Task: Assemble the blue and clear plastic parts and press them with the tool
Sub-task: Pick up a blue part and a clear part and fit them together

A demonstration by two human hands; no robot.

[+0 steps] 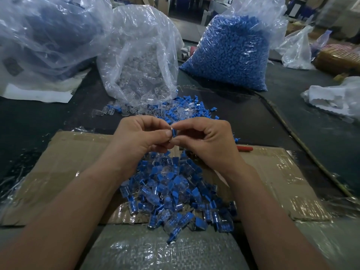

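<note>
A: Item 1, small blue plastic plug (174, 132): where?
B: Pinched in right hand (204, 142), touching item 2, small clear plastic shell (171, 129), pinched in left hand (140, 137), midway between both

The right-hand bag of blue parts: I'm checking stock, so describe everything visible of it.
The bag of blue parts is crinkled clear plastic packed with blue pieces. It stands upright on the dark table, its loose top crumpled above the fill. The left hand and right hand pinch a small part nearer the camera, not touching it.
</note>
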